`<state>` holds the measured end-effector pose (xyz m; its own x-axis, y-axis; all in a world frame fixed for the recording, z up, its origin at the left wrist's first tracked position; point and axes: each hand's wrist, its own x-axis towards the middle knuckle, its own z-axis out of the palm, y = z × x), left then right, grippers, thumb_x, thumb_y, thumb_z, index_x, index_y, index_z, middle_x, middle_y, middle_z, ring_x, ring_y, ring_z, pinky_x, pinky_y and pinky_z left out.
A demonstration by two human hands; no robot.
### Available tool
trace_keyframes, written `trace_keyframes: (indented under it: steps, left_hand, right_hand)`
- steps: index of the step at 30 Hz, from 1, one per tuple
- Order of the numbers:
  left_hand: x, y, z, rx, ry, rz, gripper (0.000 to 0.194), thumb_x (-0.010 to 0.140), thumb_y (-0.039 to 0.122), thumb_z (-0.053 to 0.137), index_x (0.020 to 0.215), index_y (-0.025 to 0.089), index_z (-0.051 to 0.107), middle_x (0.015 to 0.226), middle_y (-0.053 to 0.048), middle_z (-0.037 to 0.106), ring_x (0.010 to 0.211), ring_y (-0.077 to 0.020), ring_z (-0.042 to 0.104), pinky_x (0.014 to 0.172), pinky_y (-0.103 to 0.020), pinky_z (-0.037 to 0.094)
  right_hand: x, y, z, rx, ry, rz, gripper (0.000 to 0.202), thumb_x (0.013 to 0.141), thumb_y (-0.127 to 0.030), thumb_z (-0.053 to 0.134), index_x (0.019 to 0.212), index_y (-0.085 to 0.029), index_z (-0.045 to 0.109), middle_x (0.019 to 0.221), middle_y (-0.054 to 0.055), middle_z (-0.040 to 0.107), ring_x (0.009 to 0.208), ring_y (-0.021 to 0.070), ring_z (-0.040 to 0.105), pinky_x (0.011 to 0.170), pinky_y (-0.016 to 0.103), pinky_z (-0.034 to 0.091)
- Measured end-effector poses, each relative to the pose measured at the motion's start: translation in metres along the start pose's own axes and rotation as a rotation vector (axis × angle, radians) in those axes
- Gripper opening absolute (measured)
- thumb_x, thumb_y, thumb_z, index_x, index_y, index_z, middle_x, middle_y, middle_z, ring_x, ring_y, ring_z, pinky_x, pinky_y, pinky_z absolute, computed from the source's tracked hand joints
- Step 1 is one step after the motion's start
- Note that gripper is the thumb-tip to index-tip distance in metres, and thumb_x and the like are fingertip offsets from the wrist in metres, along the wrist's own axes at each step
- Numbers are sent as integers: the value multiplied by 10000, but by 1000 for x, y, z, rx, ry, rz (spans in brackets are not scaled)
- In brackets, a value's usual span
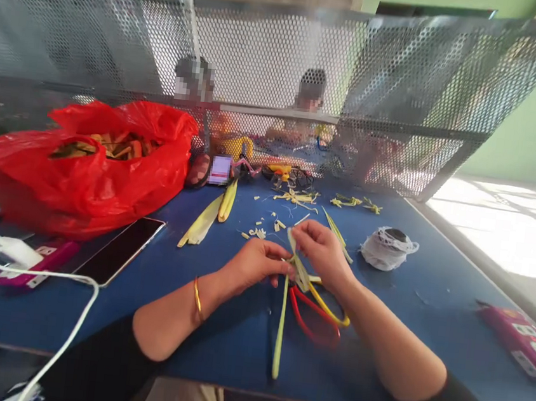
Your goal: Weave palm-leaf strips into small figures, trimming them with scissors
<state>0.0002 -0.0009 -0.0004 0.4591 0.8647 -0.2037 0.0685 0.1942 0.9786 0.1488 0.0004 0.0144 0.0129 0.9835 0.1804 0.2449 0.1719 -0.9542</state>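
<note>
In the head view, my left hand (pixel 261 263) and my right hand (pixel 319 247) meet over the table, both closed in a pinch on a pale green leaf strip (pixel 279 336) that looks like corn husk. One narrow end hangs straight down from my left fingers toward the table's front edge. A wider piece shows between the hands, with its upper tip in my right fingers. Beneath my right forearm lie scissors (pixel 316 317) with red and yellow handles, their blades mostly hidden. Husk scraps (pixel 259 232) are scattered just beyond my hands.
A red plastic bag (pixel 153 195) of dry husks stands left, near a phone (pixel 121 252) and a white cable (pixel 88 309). Larger husk pieces (pixel 203 219) lie ahead. A white thread roll (pixel 384 251) and a purple packet (pixel 521 339) sit right. A perforated metal screen (pixel 274 54) rises behind; people sit beyond.
</note>
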Motion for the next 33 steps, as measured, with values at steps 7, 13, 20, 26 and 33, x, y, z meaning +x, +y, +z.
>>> trace_keyframes:
  steps: [7,13,20,26,33]
  left_hand:
    - [-1,-1,-4,18,-105,20,166,641,325,759,677,164,742,665,-45,713,431,-60,491,423,-182,344]
    - [-2,3,-2,13,-167,-12,170,617,323,782,647,161,741,618,-41,690,425,-68,480,432,-197,364]
    - [-2,0,-4,40,-245,-15,190,656,331,773,736,159,761,644,-34,689,444,-60,478,455,-196,353]
    - [1,-1,-8,-78,-165,-43,221,631,324,790,737,138,739,645,-28,677,457,-58,499,442,-194,314]
    - [3,6,-8,-240,49,9,245,625,301,799,780,124,734,668,-23,676,443,-48,500,420,-189,279]
  right_hand:
    - [6,-1,-2,251,144,70,278,732,-450,606,707,-218,456,506,-64,554,438,87,537,462,214,365]
    - [4,-4,-6,307,213,43,283,771,-453,598,752,-219,440,608,-30,649,547,123,652,504,214,426]
    - [6,-3,-8,325,220,-95,259,822,-441,571,811,-230,422,691,-1,683,696,155,699,630,260,497]
    - [11,4,-13,173,224,-250,196,832,-402,577,863,-228,493,797,8,700,764,151,679,735,314,507]
    - [12,4,-18,-14,463,-99,335,747,-509,645,654,-196,569,555,-32,528,540,106,476,557,271,385]
